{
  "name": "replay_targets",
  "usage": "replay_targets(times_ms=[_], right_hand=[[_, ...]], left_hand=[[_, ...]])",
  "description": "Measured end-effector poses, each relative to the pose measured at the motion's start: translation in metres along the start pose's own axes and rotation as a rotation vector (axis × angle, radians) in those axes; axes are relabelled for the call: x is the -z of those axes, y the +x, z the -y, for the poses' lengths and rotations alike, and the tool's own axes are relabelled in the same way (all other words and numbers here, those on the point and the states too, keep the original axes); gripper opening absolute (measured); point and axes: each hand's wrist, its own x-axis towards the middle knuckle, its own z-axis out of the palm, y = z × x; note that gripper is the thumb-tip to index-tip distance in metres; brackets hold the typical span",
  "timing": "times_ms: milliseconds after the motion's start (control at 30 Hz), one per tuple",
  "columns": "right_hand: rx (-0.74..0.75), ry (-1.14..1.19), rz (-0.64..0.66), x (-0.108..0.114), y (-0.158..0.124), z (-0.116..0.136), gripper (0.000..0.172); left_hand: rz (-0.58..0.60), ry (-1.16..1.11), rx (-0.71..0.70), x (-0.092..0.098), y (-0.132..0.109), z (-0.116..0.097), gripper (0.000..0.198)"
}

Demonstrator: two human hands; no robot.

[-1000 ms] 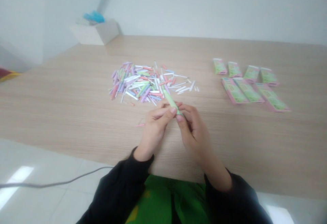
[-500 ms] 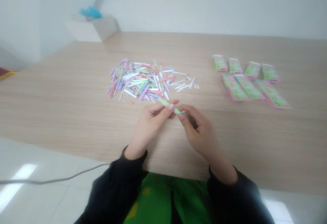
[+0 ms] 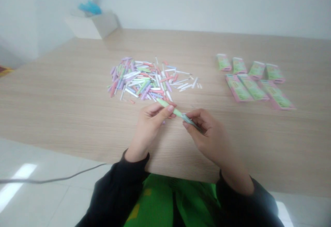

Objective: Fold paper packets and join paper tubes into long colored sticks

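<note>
Between both hands is a slim green pen-like piece [image 3: 178, 112], slanting down to the right, with a greyish, partly see-through section at its right end. My left hand [image 3: 150, 127] is closed around the green part, thumb on top. The fingertips of my right hand [image 3: 210, 134] pinch the greyish section; its far end is hidden by the fingers. Just beyond my left fingers lies a loose pile of pen parts [image 3: 142, 78], with tubes and thin rods in green, purple, pink, blue and white.
Several small green-and-pink packets [image 3: 239, 88] lie in two rows at the right of the wooden table [image 3: 64, 109]. A whitish box [image 3: 90, 27] with something blue on top stands at the back left. A dark cable [image 3: 69, 177] runs at the lower left.
My right hand has shifted right and slightly down, away from my left hand, and more of the greyish section shows. The left hand still holds the green part.
</note>
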Motion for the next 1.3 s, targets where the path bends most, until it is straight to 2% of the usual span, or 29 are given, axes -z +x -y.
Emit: replay_targets(times_ms=[167, 267, 433, 567, 700, 1067, 1233, 1300], right_hand=[[0.088, -0.170, -0.013, 0.003, 0.000, -0.001, 0.016], [0.108, -0.191, -0.013, 0.001, -0.001, -0.001, 0.020], [0.185, -0.196, -0.088, -0.003, -0.005, 0.004, 0.016], [0.148, -0.176, -0.127, -0.007, -0.006, 0.008, 0.015], [0.079, -0.115, -0.181, -0.011, -0.007, 0.005, 0.016], [0.109, -0.114, -0.116, -0.010, -0.004, 0.001, 0.001], [0.171, -0.124, -0.094, -0.011, -0.001, 0.002, 0.008], [0.200, -0.120, -0.083, -0.011, 0.001, 0.003, 0.015]], left_hand=[[0.039, -0.013, -0.009, -0.003, -0.002, -0.004, 0.016], [0.058, -0.003, 0.003, -0.004, -0.003, -0.006, 0.016], [0.046, 0.010, 0.013, -0.003, -0.004, -0.003, 0.021], [0.012, 0.017, 0.000, -0.004, -0.006, -0.003, 0.023], [0.045, 0.021, 0.011, -0.003, -0.005, -0.005, 0.020], [0.038, 0.000, -0.051, 0.001, -0.003, 0.004, 0.017], [0.070, -0.007, -0.088, 0.004, -0.004, 0.007, 0.015], [0.085, -0.009, -0.080, 0.004, -0.004, 0.007, 0.016]])
